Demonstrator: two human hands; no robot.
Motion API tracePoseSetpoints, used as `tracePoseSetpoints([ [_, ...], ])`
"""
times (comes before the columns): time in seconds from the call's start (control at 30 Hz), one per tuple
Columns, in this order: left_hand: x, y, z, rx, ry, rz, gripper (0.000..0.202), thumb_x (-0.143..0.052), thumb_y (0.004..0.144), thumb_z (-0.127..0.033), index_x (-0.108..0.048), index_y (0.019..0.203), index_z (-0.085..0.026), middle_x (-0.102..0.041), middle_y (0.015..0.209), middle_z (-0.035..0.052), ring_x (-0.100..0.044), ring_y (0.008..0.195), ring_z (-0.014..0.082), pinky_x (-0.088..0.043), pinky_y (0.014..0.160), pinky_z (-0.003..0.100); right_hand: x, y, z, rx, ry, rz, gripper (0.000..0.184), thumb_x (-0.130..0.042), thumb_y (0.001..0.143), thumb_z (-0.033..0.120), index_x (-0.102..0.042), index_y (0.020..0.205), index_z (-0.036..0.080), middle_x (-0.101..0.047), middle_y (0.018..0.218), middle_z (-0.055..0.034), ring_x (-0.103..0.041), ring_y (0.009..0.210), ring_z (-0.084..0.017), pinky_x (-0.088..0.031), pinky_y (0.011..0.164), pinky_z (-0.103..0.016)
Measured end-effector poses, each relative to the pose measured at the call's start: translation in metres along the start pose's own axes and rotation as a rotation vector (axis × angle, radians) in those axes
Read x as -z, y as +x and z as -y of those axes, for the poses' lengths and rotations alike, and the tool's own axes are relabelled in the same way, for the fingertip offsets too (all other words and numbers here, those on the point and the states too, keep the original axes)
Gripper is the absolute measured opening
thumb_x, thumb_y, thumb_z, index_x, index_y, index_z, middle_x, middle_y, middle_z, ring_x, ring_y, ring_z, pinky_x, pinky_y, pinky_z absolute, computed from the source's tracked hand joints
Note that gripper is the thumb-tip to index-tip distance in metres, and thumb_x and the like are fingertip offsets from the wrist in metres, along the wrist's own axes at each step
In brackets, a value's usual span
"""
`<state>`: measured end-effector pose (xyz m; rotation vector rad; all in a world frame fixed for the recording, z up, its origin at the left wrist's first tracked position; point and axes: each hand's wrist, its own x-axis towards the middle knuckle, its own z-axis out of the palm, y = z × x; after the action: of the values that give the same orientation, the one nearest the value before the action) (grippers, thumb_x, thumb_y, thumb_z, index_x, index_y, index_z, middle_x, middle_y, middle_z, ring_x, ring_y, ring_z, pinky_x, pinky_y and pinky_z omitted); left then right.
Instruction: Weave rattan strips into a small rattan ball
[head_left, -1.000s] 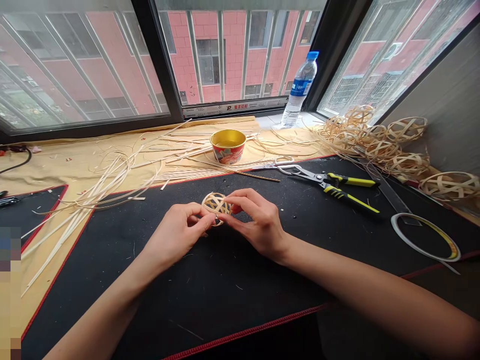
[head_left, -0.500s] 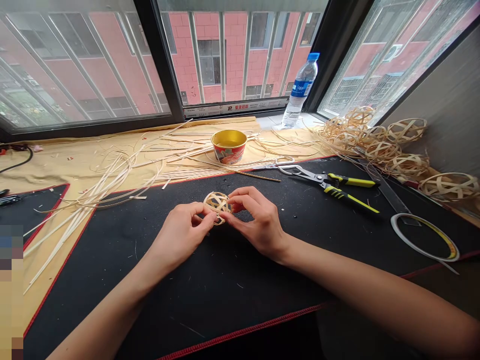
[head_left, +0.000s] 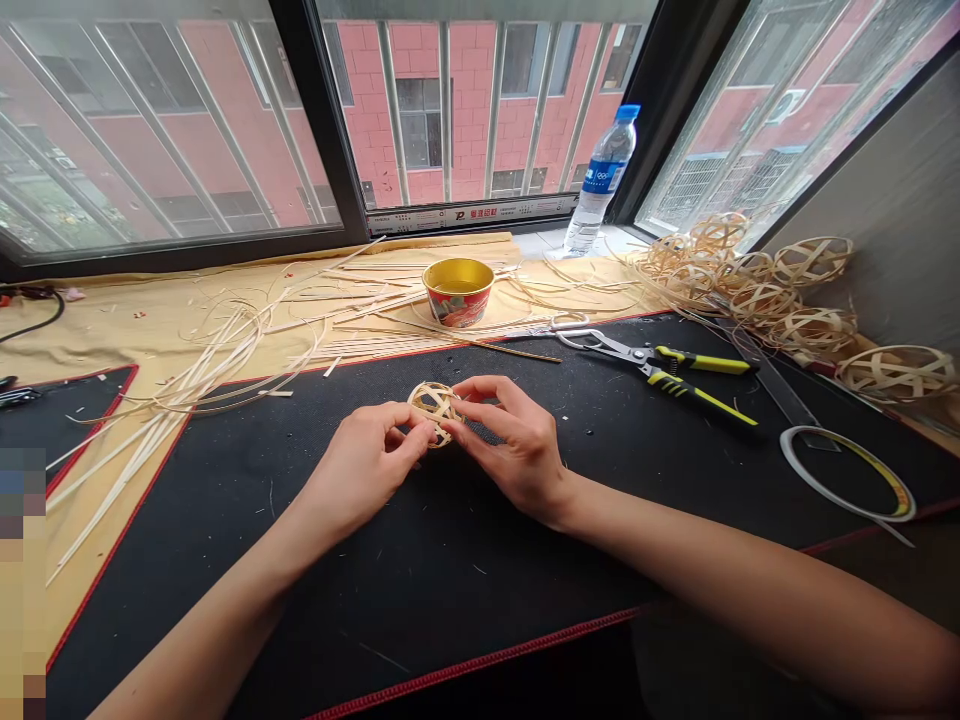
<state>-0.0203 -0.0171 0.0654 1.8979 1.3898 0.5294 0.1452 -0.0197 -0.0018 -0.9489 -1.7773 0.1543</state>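
A small woven bamboo ball (head_left: 435, 402) with an open lattice is held just above the black mat (head_left: 420, 590). My left hand (head_left: 375, 450) pinches its left and lower side between thumb and fingers. On the other side, my right hand (head_left: 514, 440) grips the ball's right edge with thumb and fingertips. The fingers cover parts of the weave, so the strip ends there cannot be made out.
Beyond the hands stands a red and gold bowl (head_left: 458, 290) among loose bamboo strips (head_left: 217, 355). Yellow-handled pliers (head_left: 660, 370), a roll of tape (head_left: 847, 475) and a heap of woven balls (head_left: 810, 275) lie right. A water bottle (head_left: 600, 180) stands by the window.
The right hand's fingers have shifted slightly on the ball's right edge. The left hand and the ball stay almost in place.
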Motion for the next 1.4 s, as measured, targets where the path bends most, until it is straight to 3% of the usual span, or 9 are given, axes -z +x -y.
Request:
tracePoseSetpoints([
  [0.17,0.0006,-0.0004,-0.0004,-0.01,0.029,-0.011,0.03,-0.052,0.08,-0.039,-0.065,0.067,-0.016,-0.06,0.058,-0.0014,-0.044,0.048,0.0099,-0.033,0.046,0.021,-0.002,-0.0023,0.0012,0.002,0.018,-0.013,0.014,-0.057,0.086,0.019,-0.069,0.092,0.018,-0.062,0.1,-0.0119,-0.063,0.087,-0.017,-0.057,0.067,-0.029],
  [0.37,0.0012,0.0002,-0.0003,-0.013,0.02,-0.007,0.03,-0.052,0.079,-0.04,-0.064,0.065,-0.016,-0.062,0.062,-0.0003,-0.05,0.053,0.0114,-0.037,0.052,0.022,-0.0014,-0.0011,0.0005,0.014,-0.041,-0.006,0.014,-0.059,0.085,0.02,-0.066,0.096,0.016,-0.062,0.098,-0.0123,-0.063,0.09,-0.019,-0.056,0.078,-0.033],
  [0.63,-0.0013,0.0,0.0009,0.022,0.013,0.002,0.03,-0.05,0.078,-0.041,-0.062,0.066,-0.016,-0.062,0.065,-0.0003,-0.053,0.06,0.0132,-0.038,0.058,0.023,-0.0015,-0.0014,-0.0002,0.147,-0.174,-0.015,0.014,-0.056,0.087,0.017,-0.064,0.096,0.013,-0.065,0.094,-0.0127,-0.063,0.087,-0.019,-0.055,0.073,-0.03],
  [1.17,-0.0025,-0.0006,0.0026,0.037,0.072,-0.011,0.033,-0.047,0.081,-0.043,-0.06,0.065,-0.016,-0.06,0.063,-0.0009,-0.044,0.055,0.0111,-0.032,0.053,0.023,0.0005,0.0006,0.0033,0.063,-0.225,0.054,0.015,-0.056,0.087,0.021,-0.065,0.095,0.011,-0.067,0.094,-0.0124,-0.063,0.088,-0.019,-0.053,0.075,-0.03],
  [1.4,-0.0031,-0.0008,0.0011,0.044,0.082,-0.02,0.034,-0.046,0.081,-0.043,-0.063,0.067,-0.016,-0.06,0.065,-0.0004,-0.043,0.053,0.0113,-0.031,0.052,0.023,0.0016,0.0013,0.0038,0.088,-0.283,0.077,0.019,-0.053,0.089,0.023,-0.066,0.099,0.013,-0.066,0.093,-0.0113,-0.062,0.087,-0.019,-0.053,0.073,-0.029],
])
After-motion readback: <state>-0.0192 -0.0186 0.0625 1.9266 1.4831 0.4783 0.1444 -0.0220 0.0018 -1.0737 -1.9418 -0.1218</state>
